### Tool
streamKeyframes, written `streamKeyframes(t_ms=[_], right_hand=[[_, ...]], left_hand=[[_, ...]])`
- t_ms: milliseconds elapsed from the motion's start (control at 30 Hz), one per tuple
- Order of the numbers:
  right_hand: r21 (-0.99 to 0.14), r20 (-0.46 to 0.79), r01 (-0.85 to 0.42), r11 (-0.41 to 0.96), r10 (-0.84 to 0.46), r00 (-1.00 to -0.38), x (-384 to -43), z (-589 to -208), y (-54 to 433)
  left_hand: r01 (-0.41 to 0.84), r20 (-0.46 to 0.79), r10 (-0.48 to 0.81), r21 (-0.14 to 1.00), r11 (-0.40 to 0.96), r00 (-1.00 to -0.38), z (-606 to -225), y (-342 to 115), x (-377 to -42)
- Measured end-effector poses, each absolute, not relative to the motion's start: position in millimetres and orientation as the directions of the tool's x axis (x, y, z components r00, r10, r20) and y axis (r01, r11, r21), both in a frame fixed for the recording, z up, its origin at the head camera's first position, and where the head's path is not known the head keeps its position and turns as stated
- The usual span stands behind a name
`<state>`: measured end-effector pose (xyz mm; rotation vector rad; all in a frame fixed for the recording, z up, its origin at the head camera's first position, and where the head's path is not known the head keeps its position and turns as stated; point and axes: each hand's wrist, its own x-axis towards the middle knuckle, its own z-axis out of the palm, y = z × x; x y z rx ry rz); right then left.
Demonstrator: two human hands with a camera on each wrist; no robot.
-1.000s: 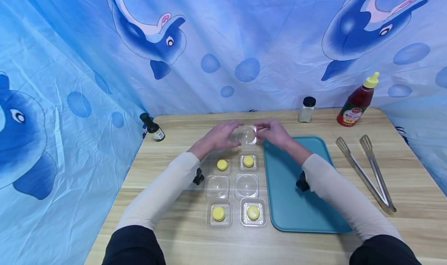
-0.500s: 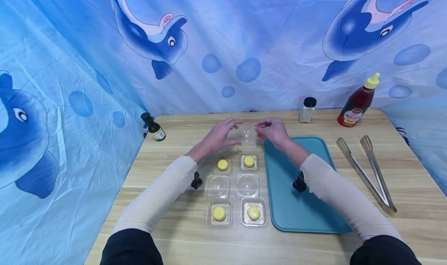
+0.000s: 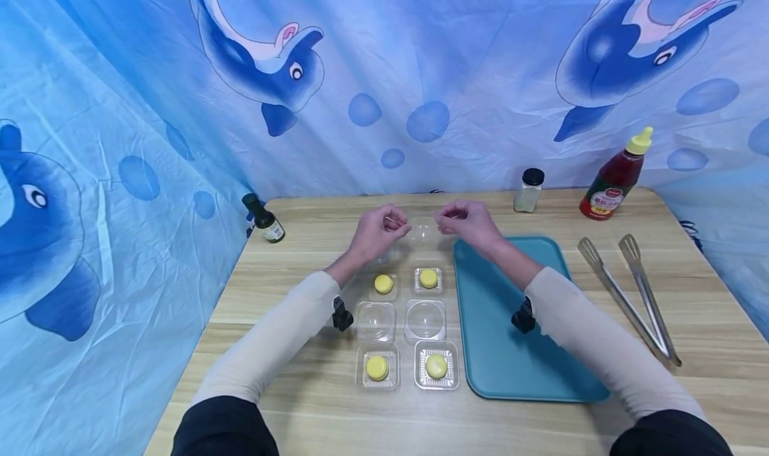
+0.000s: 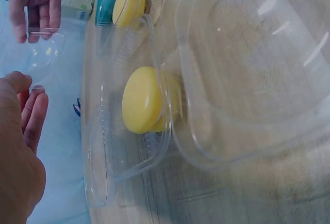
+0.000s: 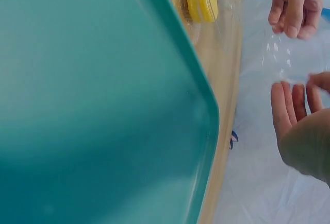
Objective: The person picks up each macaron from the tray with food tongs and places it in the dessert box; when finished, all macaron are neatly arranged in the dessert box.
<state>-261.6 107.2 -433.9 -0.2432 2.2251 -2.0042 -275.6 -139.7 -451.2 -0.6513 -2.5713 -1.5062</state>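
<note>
My left hand (image 3: pixel 378 233) and right hand (image 3: pixel 471 226) face each other past the far boxes, fingertips pinching opposite edges of a clear plastic box lid (image 3: pixel 423 229). In the left wrist view the see-through lid (image 4: pixel 45 56) spans the gap between both hands, raised off the table. Below it stands an open clear box with a yellow macaron (image 3: pixel 428 278). Left of that, another box holds a second macaron (image 3: pixel 383 284). Two nearer boxes, lids folded back flat, hold a macaron (image 3: pixel 376 368) on the left and one (image 3: pixel 436 366) on the right.
A teal tray (image 3: pixel 529 376) lies right of the boxes, under my right forearm. Metal tongs (image 3: pixel 645 302) lie farther right. A sauce bottle (image 3: pixel 614 179) and a shaker (image 3: pixel 529 190) stand at the back right, a small dark bottle (image 3: pixel 264 219) at the back left.
My left fingers were spread beside the lid and have now closed onto its left edge. My right hand keeps its pinch on the other edge. The lid's tilt has changed slightly.
</note>
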Motion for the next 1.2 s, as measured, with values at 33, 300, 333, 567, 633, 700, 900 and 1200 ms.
streamKeyframes(t_ms=[33,300,333,567,633,700,900,1200], right_hand=[[-0.994,-0.005,-0.020,0.103,-0.239,-0.971,-262,-434,109],[-0.991,-0.131,0.109,0.076,-0.418,-0.899,-262,-435,115],[-0.990,-0.142,0.123,0.073,-0.432,-0.891,-262,-434,115],[-0.978,-0.189,0.208,0.014,-0.474,-0.860,-259,-433,121],[-0.975,-0.189,0.221,-0.008,-0.486,-0.853,-258,-433,123],[-0.971,-0.194,0.238,-0.023,-0.506,-0.841,-257,-434,124],[-0.964,-0.213,0.265,-0.013,-0.557,-0.803,-254,-436,128],[-0.988,-0.130,0.065,0.140,-0.524,-0.842,-242,-436,128]], left_hand=[[0.401,0.289,0.305,0.812,0.424,-0.908,-451,-140,-275],[0.461,0.364,0.293,0.783,0.419,-0.884,-449,-138,-272],[0.471,0.372,0.299,0.779,0.414,-0.879,-449,-137,-271],[0.490,0.374,0.339,0.781,0.386,-0.863,-451,-136,-265],[0.483,0.362,0.347,0.787,0.384,-0.865,-451,-136,-263],[0.485,0.357,0.360,0.788,0.379,-0.862,-451,-137,-262],[0.500,0.340,0.437,0.801,0.328,-0.832,-452,-141,-261],[0.377,0.087,0.574,0.831,0.409,-0.814,-445,-151,-252]])
